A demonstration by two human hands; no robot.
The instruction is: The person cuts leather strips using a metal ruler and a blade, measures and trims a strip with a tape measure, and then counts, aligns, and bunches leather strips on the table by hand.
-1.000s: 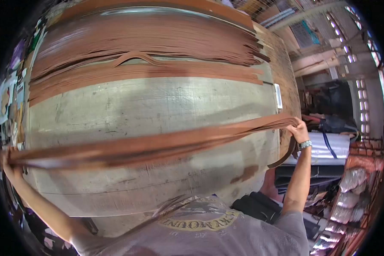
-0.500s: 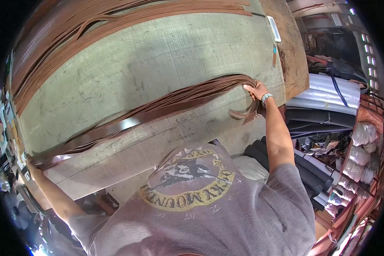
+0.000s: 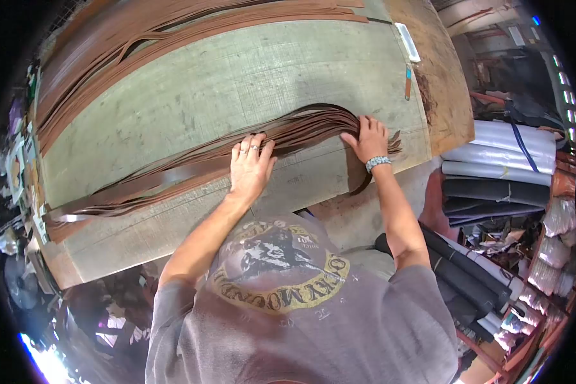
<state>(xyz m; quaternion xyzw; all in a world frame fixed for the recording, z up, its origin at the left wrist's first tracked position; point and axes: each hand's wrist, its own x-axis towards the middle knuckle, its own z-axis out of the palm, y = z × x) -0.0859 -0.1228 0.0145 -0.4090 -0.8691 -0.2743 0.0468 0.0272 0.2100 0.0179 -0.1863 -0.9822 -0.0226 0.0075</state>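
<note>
Brown leather-like strips (image 3: 313,131) lie in a long, loose bundle on the scuffed gray-green tabletop (image 3: 249,77), slanting from low left to high right. The left hand (image 3: 251,168) rests across them near the middle, fingers stretched out, thumb apart. The right hand (image 3: 370,141) is nearer the right end, thumb spread from its fingers; I cannot tell if it pinches any. The strips look thin, flat and bendy, shiny toward the left, with curled ends (image 3: 395,142) past the right hand.
</note>
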